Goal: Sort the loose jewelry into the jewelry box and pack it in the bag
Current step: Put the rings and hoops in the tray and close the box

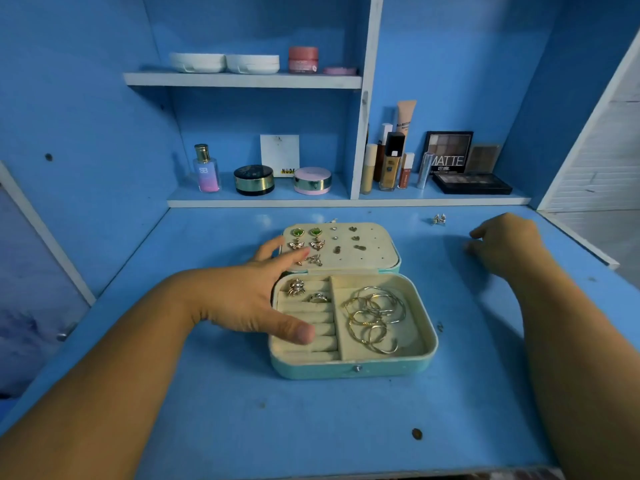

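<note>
While the open jewelry box (pixel 346 371) is steadied on the surface (pixel 311 431) by the left hand (pixel 249 299), fingers (pixel 273 245) spread flat, the right hand (pixel 505 244) is kept curled right of the box, grip can't be told tbh. A loose earring (pixel 439 220) is left back-right of the box.

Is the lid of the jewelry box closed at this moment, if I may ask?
No, the jewelry box lies open, its lid folded back flat on the desk with earrings pinned on its inner face.
</note>
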Motion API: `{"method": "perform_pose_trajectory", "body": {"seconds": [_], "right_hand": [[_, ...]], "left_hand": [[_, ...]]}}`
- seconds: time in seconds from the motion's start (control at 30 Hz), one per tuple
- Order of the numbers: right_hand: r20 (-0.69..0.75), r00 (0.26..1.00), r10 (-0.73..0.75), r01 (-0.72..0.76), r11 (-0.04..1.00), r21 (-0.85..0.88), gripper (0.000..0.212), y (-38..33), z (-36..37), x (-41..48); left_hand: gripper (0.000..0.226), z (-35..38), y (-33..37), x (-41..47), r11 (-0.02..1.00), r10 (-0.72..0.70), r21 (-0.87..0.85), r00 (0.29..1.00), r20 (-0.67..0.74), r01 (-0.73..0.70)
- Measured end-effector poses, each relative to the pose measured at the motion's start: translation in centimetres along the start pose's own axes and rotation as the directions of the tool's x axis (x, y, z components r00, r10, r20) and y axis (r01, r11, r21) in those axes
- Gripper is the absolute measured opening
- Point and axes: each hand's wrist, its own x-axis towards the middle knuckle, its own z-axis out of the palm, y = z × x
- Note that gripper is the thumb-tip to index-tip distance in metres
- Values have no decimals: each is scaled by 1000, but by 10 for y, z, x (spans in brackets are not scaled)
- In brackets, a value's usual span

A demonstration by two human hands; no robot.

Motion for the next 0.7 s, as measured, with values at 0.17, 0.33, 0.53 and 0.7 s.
{"method": "perform_pose_trajectory", "body": {"seconds": [0.17, 0.33, 0.53, 0.7], "right_hand": [[11, 1000, 8, -8, 998, 57, 30, 0, 0, -1], [6, 999, -32, 27, 929, 369, 20, -5, 10, -1], [-67, 995, 67, -28, 884, 467, 21, -5, 12, 0], [-35, 993, 114, -92, 919, 383, 35, 3, 7, 2]], "left_hand": [[111, 13, 18, 17, 999, 41, 9, 856, -515, -42], [57, -3, 77, 47, 954, 212, 291, 836, -506, -66], [44, -16, 133, 140, 914, 290, 374, 897, -333, -157], [47, -4, 153, 205, 903, 269, 398, 937, -224, -164]]}}
